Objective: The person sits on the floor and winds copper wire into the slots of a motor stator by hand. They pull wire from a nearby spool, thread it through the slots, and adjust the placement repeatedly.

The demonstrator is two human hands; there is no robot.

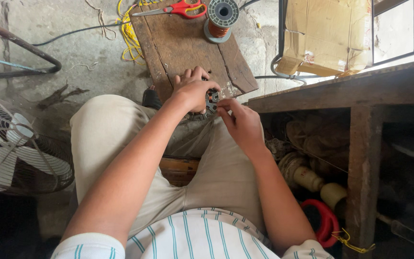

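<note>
Both hands (195, 88) (240, 123) on dark stator (211, 100)

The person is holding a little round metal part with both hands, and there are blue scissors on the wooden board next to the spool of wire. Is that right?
Almost. The scissors have red handles, not blue; the head view shows this. The rest holds: the left hand and right hand both hold the round metal part, and the scissors lie on the wooden board beside the spool of wire.
</note>
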